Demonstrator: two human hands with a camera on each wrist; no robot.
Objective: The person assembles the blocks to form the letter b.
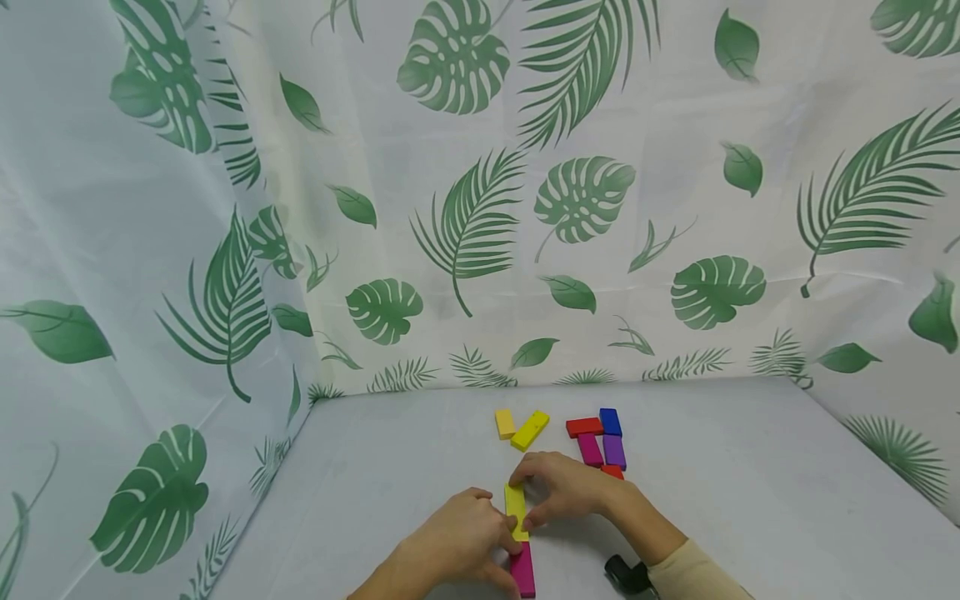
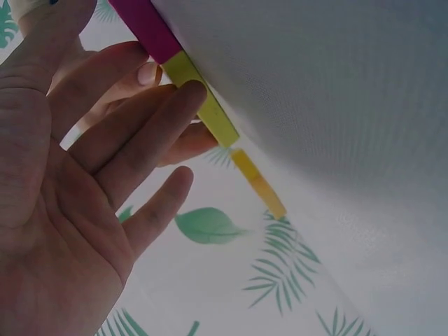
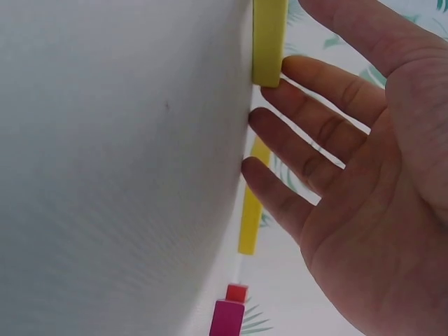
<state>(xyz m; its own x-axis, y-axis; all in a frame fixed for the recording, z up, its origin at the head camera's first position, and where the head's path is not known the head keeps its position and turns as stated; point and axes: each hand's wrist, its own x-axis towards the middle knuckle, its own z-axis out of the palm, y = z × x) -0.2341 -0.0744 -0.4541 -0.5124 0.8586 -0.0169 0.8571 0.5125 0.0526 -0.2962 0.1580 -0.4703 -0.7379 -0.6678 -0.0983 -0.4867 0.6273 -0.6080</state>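
A yellow block point(image 1: 516, 510) lies end to end with a magenta block point(image 1: 522, 570) on the white table, in one line running away from me. My left hand point(image 1: 463, 537) is at their left side; its extended fingertips touch the yellow block near the joint, also seen in the left wrist view. On the other side, my right hand point(image 1: 564, 490) has a fingertip at the yellow block's far end and its thumb beside the right edge. In the right wrist view, the fingers of this hand point(image 3: 350, 150) are spread and fairly straight, touching the block's end.
Behind the hands lie a pale yellow block point(image 1: 505, 424) and a yellow block point(image 1: 530, 431). To their right, a group holds a red block point(image 1: 584, 427), a blue block point(image 1: 611, 422), a magenta block point(image 1: 590, 450), and a purple block point(image 1: 614, 452). A leaf-patterned curtain point(image 1: 487, 250) surrounds the table.
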